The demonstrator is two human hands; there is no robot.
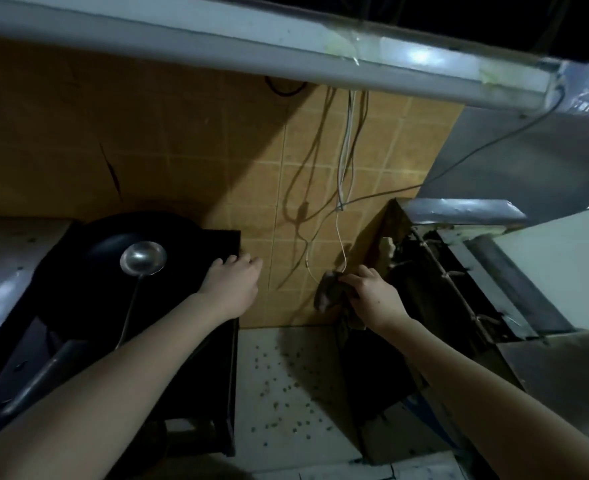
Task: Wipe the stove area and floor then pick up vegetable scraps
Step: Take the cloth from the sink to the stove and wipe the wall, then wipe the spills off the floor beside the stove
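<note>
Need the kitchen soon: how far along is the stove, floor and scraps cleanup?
Nothing looks finished. In hand: the right hand grips a dark rag by the tiled wall; the left hand rests on the black stove. Left: specks, possibly scraps, dot the pale surface beside the stove.
</note>
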